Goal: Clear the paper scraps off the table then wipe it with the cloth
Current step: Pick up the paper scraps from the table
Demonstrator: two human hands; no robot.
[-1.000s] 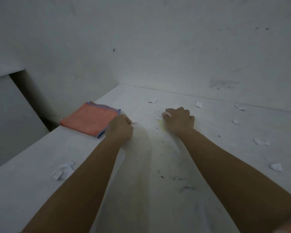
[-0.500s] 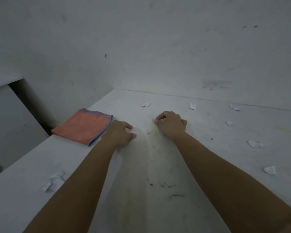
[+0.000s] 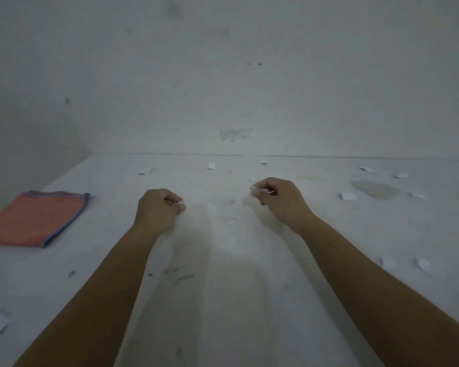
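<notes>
We cannot make out what, if anything, the curled fingers of the left hand (image 3: pixel 161 207) enclose, while the right hand (image 3: pixel 278 198) pinches a small white scrap (image 3: pixel 255 191) at its fingertips. The cloth (image 3: pixel 36 218) lies folded at far left, its edge cut off. Since half a second ago the hands have parted and scraps on the table (image 3: pixel 223 300) at right have come into view.

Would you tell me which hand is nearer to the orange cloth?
Left. The left hand sits just right of the orange cloth; the right hand is farther right, beyond the left.
</notes>
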